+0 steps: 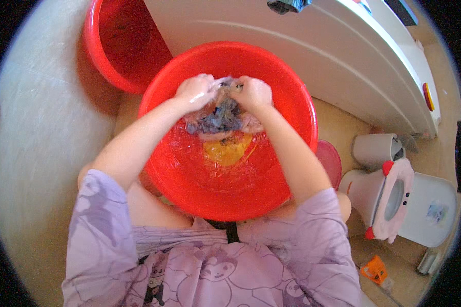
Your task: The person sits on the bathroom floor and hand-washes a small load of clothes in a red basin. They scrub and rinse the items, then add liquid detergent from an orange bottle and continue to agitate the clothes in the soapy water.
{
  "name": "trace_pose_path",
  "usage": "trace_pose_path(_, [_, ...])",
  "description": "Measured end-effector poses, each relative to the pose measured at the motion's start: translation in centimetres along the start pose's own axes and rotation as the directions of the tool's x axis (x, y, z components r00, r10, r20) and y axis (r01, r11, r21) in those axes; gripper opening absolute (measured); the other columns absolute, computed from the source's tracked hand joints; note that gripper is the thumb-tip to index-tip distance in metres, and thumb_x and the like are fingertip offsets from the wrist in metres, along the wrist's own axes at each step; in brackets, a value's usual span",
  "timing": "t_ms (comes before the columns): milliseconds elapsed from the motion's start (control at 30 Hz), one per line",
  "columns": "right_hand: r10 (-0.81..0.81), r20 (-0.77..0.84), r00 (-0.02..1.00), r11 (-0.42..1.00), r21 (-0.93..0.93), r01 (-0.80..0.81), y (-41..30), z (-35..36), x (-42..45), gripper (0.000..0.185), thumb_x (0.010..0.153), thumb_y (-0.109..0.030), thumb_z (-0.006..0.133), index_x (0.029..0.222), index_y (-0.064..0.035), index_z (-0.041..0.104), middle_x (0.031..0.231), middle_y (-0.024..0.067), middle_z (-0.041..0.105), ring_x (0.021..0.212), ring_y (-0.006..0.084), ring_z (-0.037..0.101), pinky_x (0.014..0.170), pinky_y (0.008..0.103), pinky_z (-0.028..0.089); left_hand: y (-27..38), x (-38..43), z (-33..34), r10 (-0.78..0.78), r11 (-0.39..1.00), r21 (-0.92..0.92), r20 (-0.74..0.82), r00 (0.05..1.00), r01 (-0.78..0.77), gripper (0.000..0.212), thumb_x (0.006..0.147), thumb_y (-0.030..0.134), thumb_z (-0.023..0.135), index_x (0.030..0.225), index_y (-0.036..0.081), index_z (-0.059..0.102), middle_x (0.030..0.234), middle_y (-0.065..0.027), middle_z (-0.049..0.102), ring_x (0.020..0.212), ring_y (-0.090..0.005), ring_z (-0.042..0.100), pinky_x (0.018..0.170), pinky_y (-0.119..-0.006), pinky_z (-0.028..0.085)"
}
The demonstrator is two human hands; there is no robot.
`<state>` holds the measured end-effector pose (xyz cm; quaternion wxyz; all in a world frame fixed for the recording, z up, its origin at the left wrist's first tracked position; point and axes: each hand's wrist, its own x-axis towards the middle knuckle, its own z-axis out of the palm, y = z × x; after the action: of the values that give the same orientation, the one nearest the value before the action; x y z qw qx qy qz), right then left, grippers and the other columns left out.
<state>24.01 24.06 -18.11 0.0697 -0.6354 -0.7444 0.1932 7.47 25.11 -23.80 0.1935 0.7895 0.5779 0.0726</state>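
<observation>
A large round red plastic basin (230,203) stands in front of me with water in it. Both my hands are over its far half, holding wet cloth (221,117) that looks grey-blue with pinkish parts. My left hand (197,91) grips the cloth's upper left, with a white streak like foam near the wrist. On the upper right, my right hand (254,93) has its fingers closed on the same cloth. A yellow-orange thing (228,152) lies in the water just below the cloth; its kind is unclear.
Another red tub (96,46) stands at the upper left, beside a white bathtub (261,42). To the right are a pink round object (329,163), a waste bin (373,149), a toilet with a pink fluffy seat cover (380,207), and an orange item (374,269) on the floor.
</observation>
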Motion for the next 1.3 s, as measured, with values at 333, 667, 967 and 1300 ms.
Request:
trace_pose_path(333, [-0.415,0.013,0.91,0.904,-0.112,0.414,6.7,1.2,-9.3,0.044,0.064,-0.008,0.06,0.105,-0.0073,0.044,0.085,0.0152,0.058,0.076,0.0304,0.058,0.061,0.039,0.047,-0.1,-8.8,-3.0,0.156,0.94,-0.309,0.003,0.988,-0.148,0.041,0.066,0.002,0.061,0.104,0.004,0.046,0.082,-0.0113,0.054,0.082,-0.0273,0.053,0.073,-0.035,0.043])
trace_pose_path(667, [-0.338,-0.14,0.93,0.932,-0.189,0.31,4.8,4.6,-5.4,0.068,0.076,-0.051,0.05,0.128,-0.0114,0.032,0.132,0.0208,0.026,0.125,0.0402,0.018,0.096,0.0587,0.019,2.0,-5.1,2.5,-0.042,0.997,0.069,-0.056,0.998,0.045,0.062,0.082,0.041,0.045,0.134,0.015,0.022,0.134,-0.0158,0.025,0.124,-0.0339,0.023,0.101,-0.051,0.018])
trace_pose_path(967, [-0.227,0.132,0.965,0.966,-0.094,0.24,5.5,9.0,-3.4,0.054,0.068,-0.046,0.057,0.107,-0.0093,0.05,0.114,0.0173,0.046,0.109,0.0343,0.039,0.089,0.0459,0.033,1.1,-3.9,9.6,-0.06,0.971,0.196,-0.348,0.936,0.135,0.049,0.077,0.042,0.048,0.116,0.012,0.046,0.117,-0.0121,0.044,0.108,-0.0299,0.039,0.091,-0.048,0.029])
trace_pose_path(1300, [-0.109,0.112,0.988,0.993,-0.03,0.113,5.5,11.4,1.2,0.044,0.072,-0.044,0.054,0.104,-0.013,0.054,0.078,0.0163,0.06,0.071,0.033,0.058,0.06,0.0425,0.045,1.5,-0.6,9.2,-0.312,0.943,0.028,-0.265,0.912,0.331,0.04,0.078,0.039,0.048,0.101,0.006,0.05,0.102,-0.0156,0.051,0.094,-0.032,0.049,0.078,-0.043,0.041])
